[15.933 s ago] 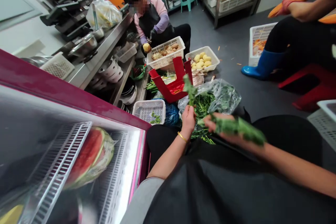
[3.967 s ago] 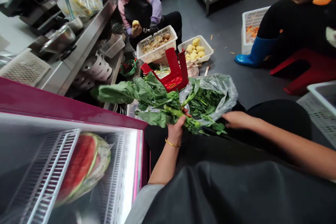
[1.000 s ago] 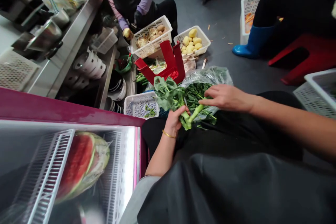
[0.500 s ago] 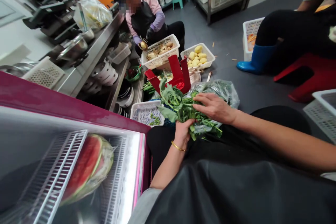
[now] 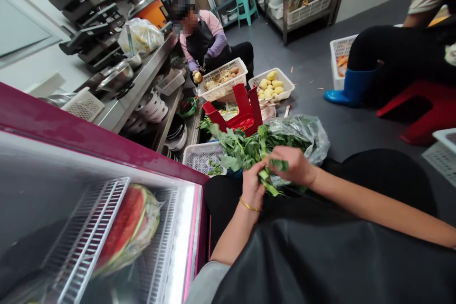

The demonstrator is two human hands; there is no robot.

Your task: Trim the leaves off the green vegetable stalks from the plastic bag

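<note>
Green leafy stems (image 5: 245, 149), pale and thick at the cut ends, gripped in the left hand's closed fingers (image 5: 254, 175).

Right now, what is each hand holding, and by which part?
The left hand grips the leafy greens by their stems, near the cut ends. The right hand is at the stems, blurred; its hold cannot be told.

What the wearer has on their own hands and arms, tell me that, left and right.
The left hand is ungloved, with a thin, gold-coloured bangle at the wrist and a plain grey sleeve ending near the elbow. The right hand is ungloved too, with no bangle visible.
</note>
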